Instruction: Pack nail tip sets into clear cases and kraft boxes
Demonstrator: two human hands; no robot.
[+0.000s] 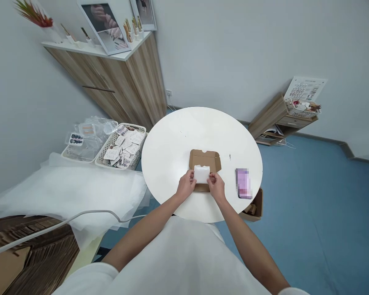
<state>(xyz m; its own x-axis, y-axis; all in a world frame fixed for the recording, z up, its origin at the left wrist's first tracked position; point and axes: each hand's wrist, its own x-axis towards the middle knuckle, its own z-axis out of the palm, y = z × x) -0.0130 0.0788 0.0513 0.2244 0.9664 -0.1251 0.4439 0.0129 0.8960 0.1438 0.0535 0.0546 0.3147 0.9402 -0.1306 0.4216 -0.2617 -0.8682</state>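
Between both hands is a small white wrapped packet (201, 174), perhaps folded tissue paper or foam; its contents are hidden. My left hand (186, 184) pinches its left edge, and my right hand (216, 185) pinches the right edge. Directly beneath the packet lies an open brown cardboard mailer box (204, 156), its lid flap spread toward the far side. The box rests on a round white table (172, 135). To the right of my right hand lies a phone (243, 183) with a pinkish, blurred screen.
At left stand a white basket of printed cards (144, 141) and a basket of clear plastic bags (70, 155). White sheets (92, 184) cover a side surface above stacked cardboard (49, 262). A cardboard carton (258, 209) sits under the table's right edge. Wooden cabinets (141, 78) stand behind.
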